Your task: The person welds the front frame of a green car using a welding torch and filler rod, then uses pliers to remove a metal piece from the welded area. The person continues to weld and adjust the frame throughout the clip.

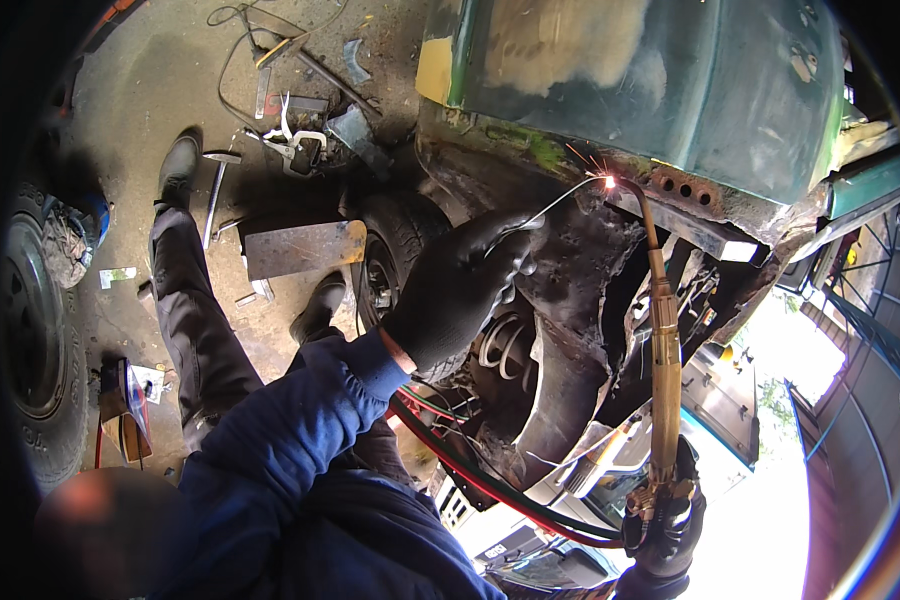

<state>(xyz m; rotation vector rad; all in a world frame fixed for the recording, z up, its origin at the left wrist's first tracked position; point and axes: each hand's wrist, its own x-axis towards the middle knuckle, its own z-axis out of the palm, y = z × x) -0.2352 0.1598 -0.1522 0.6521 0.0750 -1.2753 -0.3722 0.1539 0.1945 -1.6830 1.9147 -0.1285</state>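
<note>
My left hand (460,285), in a black glove, is closed on a thin metal filler rod (562,204). The rod's far end meets a bright glowing spot with sparks on the rusty lower edge of a green vehicle body (590,75). Lower right, my right hand (670,535), also gloved, grips the valve end of a brass gas welding torch (663,370). The torch points upward, its bent tip at the glow. Red and green hoses (470,478) run from its lower end. Below the glow are a torn dark metal wheel arch (570,260) and a coil spring (507,345).
A rectangular metal plate (305,250) is beside a wheel (382,270). On the concrete floor lie a hammer (217,195), locking clamps (288,138), metal scraps (358,135) and a corded tool (272,52). A large tyre (45,340) stands at far left.
</note>
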